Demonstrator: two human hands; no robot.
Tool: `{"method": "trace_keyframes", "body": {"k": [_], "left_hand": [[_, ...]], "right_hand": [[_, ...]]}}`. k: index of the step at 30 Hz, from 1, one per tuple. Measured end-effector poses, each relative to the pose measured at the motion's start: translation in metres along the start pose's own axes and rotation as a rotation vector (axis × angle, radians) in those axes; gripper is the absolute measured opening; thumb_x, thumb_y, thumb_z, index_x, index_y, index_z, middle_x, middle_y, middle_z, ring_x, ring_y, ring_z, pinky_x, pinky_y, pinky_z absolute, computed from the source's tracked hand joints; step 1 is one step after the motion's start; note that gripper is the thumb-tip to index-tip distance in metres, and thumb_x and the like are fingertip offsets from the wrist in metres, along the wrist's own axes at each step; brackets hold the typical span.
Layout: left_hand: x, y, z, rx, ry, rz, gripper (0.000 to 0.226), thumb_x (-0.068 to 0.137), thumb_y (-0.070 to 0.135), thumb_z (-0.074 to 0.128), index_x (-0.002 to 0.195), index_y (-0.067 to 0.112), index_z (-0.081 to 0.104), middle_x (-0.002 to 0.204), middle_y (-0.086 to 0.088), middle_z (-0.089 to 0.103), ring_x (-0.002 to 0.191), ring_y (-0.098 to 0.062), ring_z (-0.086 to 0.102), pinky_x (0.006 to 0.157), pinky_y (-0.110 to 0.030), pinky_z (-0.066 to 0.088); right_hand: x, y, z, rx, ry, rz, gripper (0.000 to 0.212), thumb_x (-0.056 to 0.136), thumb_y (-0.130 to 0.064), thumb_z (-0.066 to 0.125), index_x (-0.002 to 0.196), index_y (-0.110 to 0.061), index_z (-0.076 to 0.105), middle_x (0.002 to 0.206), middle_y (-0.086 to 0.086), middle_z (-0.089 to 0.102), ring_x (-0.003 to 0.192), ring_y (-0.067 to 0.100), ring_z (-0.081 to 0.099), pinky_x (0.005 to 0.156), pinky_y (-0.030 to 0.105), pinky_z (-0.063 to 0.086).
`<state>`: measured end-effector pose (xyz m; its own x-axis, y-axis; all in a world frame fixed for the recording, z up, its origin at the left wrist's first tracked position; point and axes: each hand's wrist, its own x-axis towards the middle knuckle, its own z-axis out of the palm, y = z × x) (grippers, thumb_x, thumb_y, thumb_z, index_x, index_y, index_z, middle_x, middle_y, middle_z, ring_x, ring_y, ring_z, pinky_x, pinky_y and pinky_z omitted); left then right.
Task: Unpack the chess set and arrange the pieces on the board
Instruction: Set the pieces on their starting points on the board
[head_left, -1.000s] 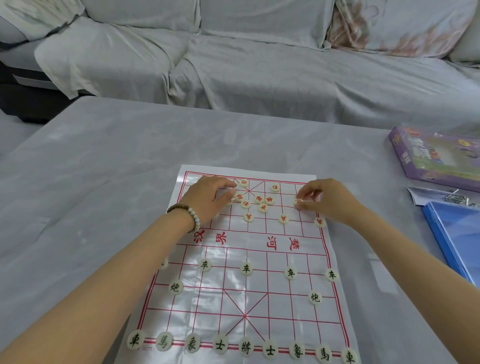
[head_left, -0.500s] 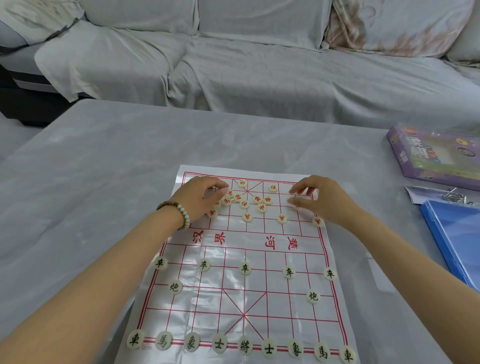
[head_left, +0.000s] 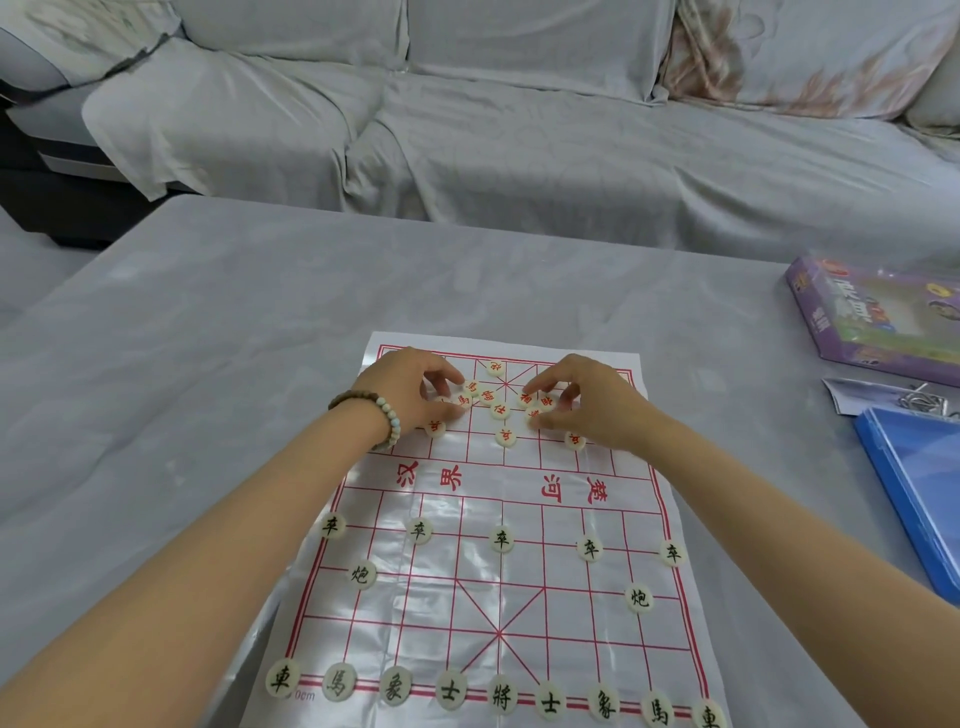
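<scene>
A plastic chess board (head_left: 519, 483) with red lines lies on the grey table. Pale pieces with black characters (head_left: 501, 696) stand in order on its near half. Several pieces with red characters (head_left: 501, 410) sit bunched on the far half, and a few single ones (head_left: 505, 436) lie along the row in front. My left hand (head_left: 410, 395), with a bead bracelet, curls over the left of the bunch and pinches a pale piece between thumb and fingers. My right hand (head_left: 587, 405) curls over the right of the bunch, fingertips and thumb closing round a red piece (head_left: 544, 401).
A purple game box (head_left: 878, 317) lies at the right edge of the table (head_left: 208, 364). Nearer on the right is a blue case (head_left: 919, 499), with a slip of paper (head_left: 852, 397) and metal clips (head_left: 930, 405) beside it. A covered sofa (head_left: 519, 130) runs behind the table.
My right hand moved left from the board's right side into the bunch of red pieces. My left hand shifted slightly and its fingers curled in.
</scene>
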<state>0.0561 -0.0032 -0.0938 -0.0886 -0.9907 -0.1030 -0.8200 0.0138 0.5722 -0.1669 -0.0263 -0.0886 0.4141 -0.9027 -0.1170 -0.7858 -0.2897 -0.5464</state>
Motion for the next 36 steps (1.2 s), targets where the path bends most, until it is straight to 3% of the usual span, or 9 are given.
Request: {"method": "trace_keyframes", "body": {"k": [6,9,12,15,27,32,36], "left_hand": [[0.008,0.008,0.001,-0.011,0.003,0.027,0.036,0.075,0.027,0.074,0.110,0.020,0.065,0.087,0.008,0.061,0.069,-0.005,0.051,0.069,-0.017,0.044],[0.013,0.016,0.004,0.008,-0.035,0.059,0.043,0.073,0.030,0.076,0.112,0.022,0.063,0.092,0.009,0.060,0.067,-0.003,0.051,0.065,-0.015,0.043],[0.016,0.024,0.006,0.037,-0.084,0.097,0.056,0.070,0.034,0.078,0.120,0.024,0.056,0.104,0.007,0.055,0.067,-0.004,0.053,0.065,-0.016,0.044],[0.016,0.030,0.009,0.061,-0.066,0.107,0.062,0.069,0.036,0.078,0.124,0.022,0.053,0.112,0.003,0.050,0.074,-0.010,0.056,0.075,-0.023,0.048],[0.026,0.032,0.015,-0.010,0.046,0.091,0.046,0.075,0.034,0.073,0.117,0.022,0.057,0.113,0.003,0.056,0.080,-0.010,0.055,0.075,-0.022,0.047],[0.009,-0.004,-0.011,0.018,0.131,0.036,0.030,0.090,0.040,0.050,0.110,0.021,0.061,0.110,0.007,0.058,0.091,-0.011,0.053,0.079,-0.026,0.045],[-0.007,-0.032,-0.021,0.049,0.113,0.022,0.042,0.099,0.035,0.026,0.125,0.018,0.054,0.125,-0.003,0.058,0.113,-0.020,0.052,0.097,-0.031,0.040]], "right_hand": [[0.008,0.000,0.003,0.020,0.041,0.026,0.030,0.079,-0.025,0.072,0.108,-0.023,0.066,0.113,-0.001,0.059,0.088,0.010,0.052,0.077,0.018,0.044],[0.010,0.001,0.001,0.016,0.057,0.028,0.030,0.079,-0.024,0.073,0.108,-0.023,0.065,0.111,-0.001,0.058,0.087,0.012,0.053,0.072,0.015,0.043],[0.011,0.004,-0.004,0.018,0.097,0.033,0.039,0.076,-0.026,0.075,0.112,-0.024,0.061,0.112,-0.003,0.051,0.086,0.015,0.056,0.071,0.016,0.045],[0.012,0.008,-0.007,0.028,0.106,0.063,0.047,0.074,-0.028,0.076,0.117,-0.024,0.056,0.114,-0.005,0.046,0.085,0.015,0.056,0.071,0.017,0.047],[0.025,0.013,-0.010,0.096,0.154,0.084,0.025,0.081,-0.027,0.069,0.105,-0.024,0.063,0.111,-0.004,0.058,0.088,0.013,0.055,0.066,0.011,0.039],[0.042,-0.007,-0.003,0.088,0.149,0.057,0.022,0.083,-0.033,0.067,0.100,-0.020,0.071,0.105,-0.002,0.065,0.079,0.006,0.051,0.069,0.019,0.039],[0.056,-0.020,0.007,0.032,0.103,0.181,0.030,0.079,-0.043,0.068,0.093,-0.016,0.072,0.095,-0.003,0.065,0.084,0.012,0.057,0.079,0.029,0.049]]}}
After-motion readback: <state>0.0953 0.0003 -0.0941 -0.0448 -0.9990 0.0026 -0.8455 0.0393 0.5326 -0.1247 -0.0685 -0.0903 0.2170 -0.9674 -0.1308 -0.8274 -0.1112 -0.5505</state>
